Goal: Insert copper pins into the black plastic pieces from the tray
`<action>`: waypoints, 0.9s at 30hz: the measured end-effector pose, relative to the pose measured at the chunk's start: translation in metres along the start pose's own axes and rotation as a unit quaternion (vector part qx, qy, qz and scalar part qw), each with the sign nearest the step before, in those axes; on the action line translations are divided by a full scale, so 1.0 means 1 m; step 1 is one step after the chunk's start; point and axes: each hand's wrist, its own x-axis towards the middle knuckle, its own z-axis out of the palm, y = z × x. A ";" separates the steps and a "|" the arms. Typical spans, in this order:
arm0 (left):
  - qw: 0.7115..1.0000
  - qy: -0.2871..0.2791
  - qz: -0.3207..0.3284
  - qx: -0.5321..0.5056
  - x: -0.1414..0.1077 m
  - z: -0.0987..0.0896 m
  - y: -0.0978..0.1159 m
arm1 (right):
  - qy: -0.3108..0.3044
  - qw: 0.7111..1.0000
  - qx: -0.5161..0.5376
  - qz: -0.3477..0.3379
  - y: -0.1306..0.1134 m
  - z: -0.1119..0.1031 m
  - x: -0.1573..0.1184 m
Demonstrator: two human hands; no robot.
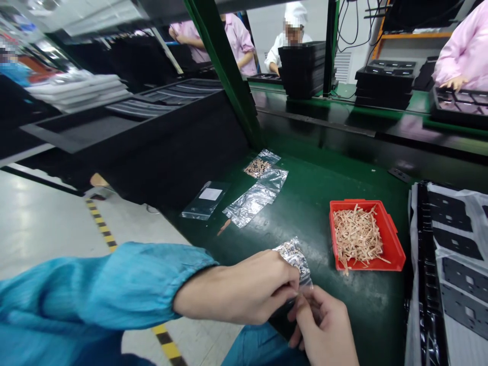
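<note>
My left hand [244,287] reaches in from the left in a blue sleeve, its thumb and forefinger pinched at the near end of a clear plastic bag [295,256] of small pieces. The fingers of my right hand [324,323] are curled at the same end, thumb against fingers, close to the left fingertips. The bag lies on the green table beyond both hands. What exactly sits between the fingertips is mostly hidden.
A red tray [394,249] of tan strips stands on the green table [316,188]. Clear bags [253,198], a labelled bag [206,201] and a filled bag [257,166] lie further back. Black plates [457,244] are at the right. People work behind stacked black trays [305,68].
</note>
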 end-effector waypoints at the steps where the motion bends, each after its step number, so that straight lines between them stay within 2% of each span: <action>1: 1.000 0.007 -0.003 0.006 0.000 0.000 0.002 | 0.010 1.000 -0.007 -0.009 0.001 0.001 0.000; 7: 0.992 0.087 -0.026 0.092 -0.005 -0.003 -0.003 | 0.085 0.991 -0.072 -0.078 0.007 0.004 0.002; 12: 0.980 0.125 -0.020 0.150 -0.008 -0.003 -0.009 | 0.176 0.963 -0.122 -0.161 0.008 0.008 -0.001; 13: 0.979 0.131 -0.018 0.155 -0.009 -0.002 -0.008 | 0.213 0.946 -0.135 -0.202 0.008 0.010 -0.003; 15: 0.979 0.138 -0.011 0.152 -0.010 0.001 -0.004 | 0.286 0.886 -0.192 -0.310 0.008 0.015 -0.007; 17: 0.982 0.130 0.006 0.137 -0.012 0.002 0.003 | 0.310 0.819 -0.269 -0.400 0.008 0.017 -0.009; 18: 0.984 0.121 0.021 0.127 -0.015 0.002 0.007 | 0.304 0.798 -0.304 -0.423 0.007 0.017 -0.009; 22: 0.989 0.099 0.106 0.039 -0.025 0.005 0.012 | 0.275 0.771 -0.387 -0.425 0.010 0.007 0.000; 24: 0.990 0.115 0.075 -0.036 -0.027 0.008 0.001 | 0.279 0.745 -0.433 -0.424 0.013 0.001 0.006; 26: 0.985 0.156 -0.021 -0.067 -0.025 0.012 -0.021 | 0.281 0.717 -0.470 -0.430 0.016 -0.002 0.010; 27: 0.979 0.182 -0.072 -0.060 -0.022 0.013 -0.034 | 0.281 0.714 -0.477 -0.429 0.016 -0.002 0.011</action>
